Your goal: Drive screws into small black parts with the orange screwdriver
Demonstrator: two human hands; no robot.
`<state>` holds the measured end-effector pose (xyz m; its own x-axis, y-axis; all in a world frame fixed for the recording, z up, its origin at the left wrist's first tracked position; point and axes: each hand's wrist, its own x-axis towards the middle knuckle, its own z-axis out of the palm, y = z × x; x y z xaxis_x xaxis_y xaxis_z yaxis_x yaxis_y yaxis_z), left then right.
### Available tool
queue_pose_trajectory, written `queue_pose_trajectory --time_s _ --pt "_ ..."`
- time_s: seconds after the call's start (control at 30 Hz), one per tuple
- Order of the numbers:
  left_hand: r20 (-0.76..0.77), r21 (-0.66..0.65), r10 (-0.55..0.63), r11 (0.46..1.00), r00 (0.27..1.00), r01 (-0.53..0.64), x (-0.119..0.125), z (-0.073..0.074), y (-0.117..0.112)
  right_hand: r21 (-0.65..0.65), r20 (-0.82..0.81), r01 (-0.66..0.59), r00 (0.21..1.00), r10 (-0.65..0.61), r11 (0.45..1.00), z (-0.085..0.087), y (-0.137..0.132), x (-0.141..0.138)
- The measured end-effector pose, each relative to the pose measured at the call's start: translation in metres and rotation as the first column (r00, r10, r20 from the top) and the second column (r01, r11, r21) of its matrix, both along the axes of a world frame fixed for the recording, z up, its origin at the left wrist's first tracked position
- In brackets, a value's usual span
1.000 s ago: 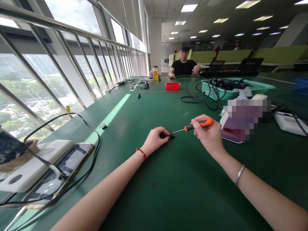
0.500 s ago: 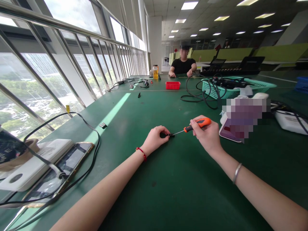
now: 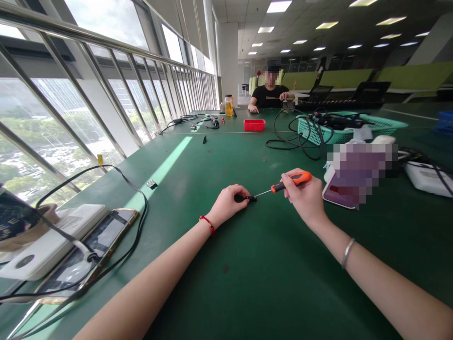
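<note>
Small black part [image 3: 252, 199] is lying on the green table [image 3: 212, 288]. Left hand [image 3: 229, 202] is pinching its left end, fingers curled nearly closed. Right hand [image 3: 307, 202], right of the part, is gripping the screwdriver [image 3: 300, 177], fingers wrapping the handle; blade is slanting down to the part's right end, can't tell if it's touching. Red tray [image 3: 254, 125] is sitting well beyond the part, teal basket [image 3: 341, 138] beyond and right of it.

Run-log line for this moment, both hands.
left hand: grips small black part | right hand: holds orange-black screwdriver | screwdriver tip: at part, contact unclear | surface: green table
</note>
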<state>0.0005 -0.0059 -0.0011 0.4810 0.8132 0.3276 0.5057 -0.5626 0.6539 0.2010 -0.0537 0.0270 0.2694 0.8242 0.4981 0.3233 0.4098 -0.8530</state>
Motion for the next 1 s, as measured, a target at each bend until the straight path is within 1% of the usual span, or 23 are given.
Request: queue_pose_trajectory --time_s 0.33,0.5,0.87,1.0 --pt "0.008 -0.044 -0.018 0.999 1.0 0.018 -0.0002 0.0012 0.0008 -0.004 0.0 -0.011 1.0 0.011 1.0 0.0022 -0.0002 0.0002" --pt "0.006 -0.043 -0.025 0.999 1.0 0.025 0.0 0.0006 0.0013 0.002 -0.003 -0.016 1.0 0.016 1.0 0.0034 0.0005 0.0" --pt "-0.013 -0.04 0.023 0.999 1.0 -0.023 0.0017 0.0013 -0.001 -0.001 -0.004 0.003 1.0 -0.003 1.0 0.0036 -0.0009 -0.0014" --pt "-0.007 -0.044 0.042 0.998 0.999 -0.042 0.0025 0.0024 -0.0029 0.051 -0.045 0.047 0.998 -0.045 0.998 0.0046 -0.0003 0.0008"
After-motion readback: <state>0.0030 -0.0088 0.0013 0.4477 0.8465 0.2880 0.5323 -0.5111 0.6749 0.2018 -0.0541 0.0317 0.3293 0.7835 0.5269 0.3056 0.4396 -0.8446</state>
